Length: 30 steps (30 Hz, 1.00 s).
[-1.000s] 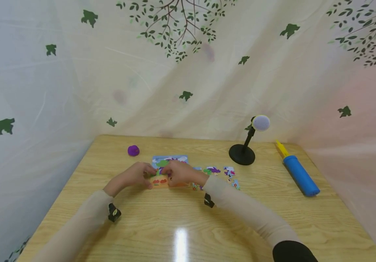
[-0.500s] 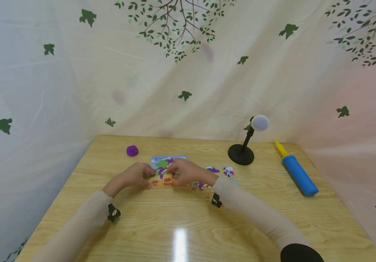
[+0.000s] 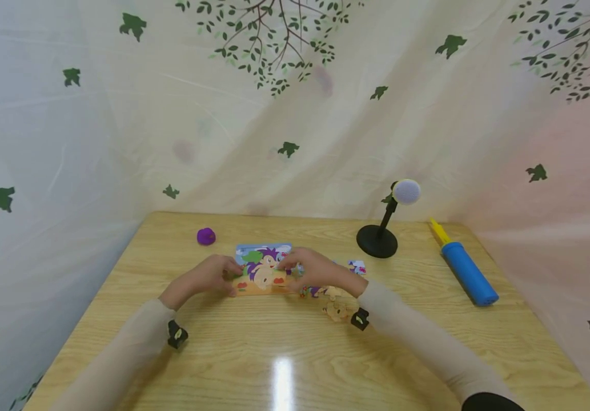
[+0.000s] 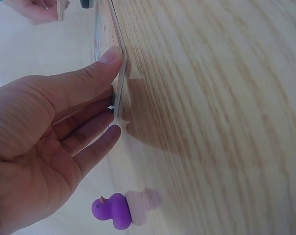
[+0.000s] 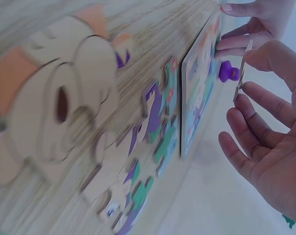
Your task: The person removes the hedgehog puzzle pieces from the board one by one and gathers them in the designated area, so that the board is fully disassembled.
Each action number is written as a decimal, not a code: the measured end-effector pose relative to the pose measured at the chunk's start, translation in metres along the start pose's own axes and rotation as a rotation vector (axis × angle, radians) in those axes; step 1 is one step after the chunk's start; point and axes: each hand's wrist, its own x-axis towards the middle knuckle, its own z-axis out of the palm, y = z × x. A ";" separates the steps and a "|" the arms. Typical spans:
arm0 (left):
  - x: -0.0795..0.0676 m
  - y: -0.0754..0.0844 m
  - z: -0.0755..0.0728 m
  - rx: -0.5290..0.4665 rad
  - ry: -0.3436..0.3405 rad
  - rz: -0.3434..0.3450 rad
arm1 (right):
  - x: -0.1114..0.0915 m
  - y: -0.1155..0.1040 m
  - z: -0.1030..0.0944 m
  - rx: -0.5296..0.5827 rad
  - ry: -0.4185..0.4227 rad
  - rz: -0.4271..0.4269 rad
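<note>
A flat picture puzzle board (image 3: 262, 274), blue along its top and orange along its bottom, lies on the table with a purple-haired figure on it. My left hand (image 3: 211, 275) rests at the board's left side; in the left wrist view its thumb and fingertips touch the edge, fingers fairly straight. My right hand (image 3: 317, 269) is over the board's right edge. It pinches a thin puzzle piece (image 5: 242, 74) between thumb and fingers, seen almost edge-on, so its picture is hidden. Loose puzzle pieces (image 5: 160, 112) lie to the right of the board, partly under my right hand and wrist.
A purple toy duck (image 4: 111, 210) stands behind the board to the left. Farther right are a black stand with a round white head (image 3: 377, 241) and a blue hand pump (image 3: 471, 274) with a yellow nozzle. A patterned curtain (image 3: 212, 114) hangs behind the table (image 3: 223, 354).
My right hand has moved right, from the middle of the board to its right edge, uncovering more of the picture. My left hand has stayed at the left edge.
</note>
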 end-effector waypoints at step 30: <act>-0.002 -0.001 0.001 -0.007 0.020 0.019 | -0.071 -0.002 0.011 -0.100 -0.014 -0.010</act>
